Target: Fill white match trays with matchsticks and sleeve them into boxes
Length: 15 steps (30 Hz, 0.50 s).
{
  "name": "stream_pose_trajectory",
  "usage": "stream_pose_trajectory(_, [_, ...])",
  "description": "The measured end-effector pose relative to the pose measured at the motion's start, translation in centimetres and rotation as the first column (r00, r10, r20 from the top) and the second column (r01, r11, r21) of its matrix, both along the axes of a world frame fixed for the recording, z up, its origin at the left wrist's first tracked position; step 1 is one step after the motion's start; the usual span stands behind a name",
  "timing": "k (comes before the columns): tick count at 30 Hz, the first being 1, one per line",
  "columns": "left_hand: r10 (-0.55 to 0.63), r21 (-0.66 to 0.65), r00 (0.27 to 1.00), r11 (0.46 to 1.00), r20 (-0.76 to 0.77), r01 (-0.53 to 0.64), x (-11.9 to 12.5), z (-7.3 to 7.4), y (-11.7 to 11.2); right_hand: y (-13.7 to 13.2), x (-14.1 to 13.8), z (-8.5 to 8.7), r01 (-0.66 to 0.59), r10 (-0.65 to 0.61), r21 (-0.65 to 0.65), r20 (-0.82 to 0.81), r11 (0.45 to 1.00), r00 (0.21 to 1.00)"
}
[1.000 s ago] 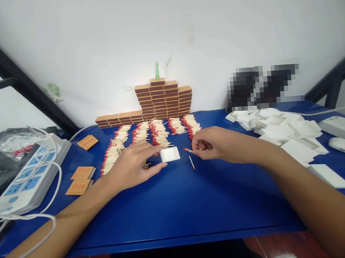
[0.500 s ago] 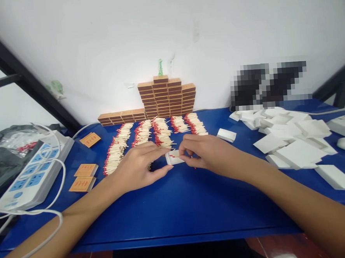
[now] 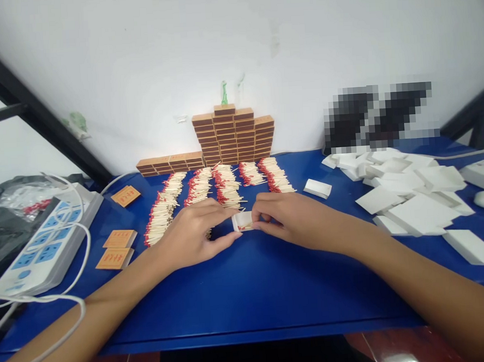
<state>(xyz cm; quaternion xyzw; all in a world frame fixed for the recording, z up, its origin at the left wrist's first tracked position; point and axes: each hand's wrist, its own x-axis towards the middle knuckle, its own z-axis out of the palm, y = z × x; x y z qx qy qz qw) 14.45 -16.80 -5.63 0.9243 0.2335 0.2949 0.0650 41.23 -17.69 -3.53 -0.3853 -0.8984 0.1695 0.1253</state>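
Thumb and forefinger of the left hand (image 3: 190, 233) are pinching the left end of a small white cardboard tray (image 3: 241, 219), while the right hand (image 3: 287, 219) is clamping its right end with curled fingers. The tray is hanging between both hands, low over the blue surface (image 3: 249, 295), just in front of rows of red-tipped wooden matches (image 3: 223, 185); a stepped stack of brown matchboxes (image 3: 233, 135) is standing behind them against the white wall (image 3: 136, 56).
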Motion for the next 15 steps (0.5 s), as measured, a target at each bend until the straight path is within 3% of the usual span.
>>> stream_pose_trajectory(7, [0.006,-0.055,0.998,0.998,-0.058,-0.009,-0.15,0.08,0.01,-0.29,-0.63,-0.06,0.032,-0.023,-0.114,0.077,0.993,0.997])
stream_pose_trajectory(15, [-0.007,-0.097,0.996,0.995,-0.089,-0.002,-0.13,0.24,0.13,-0.25,-1.01,-0.54,-0.010,0.002,-0.083,-0.096,0.997,0.995])
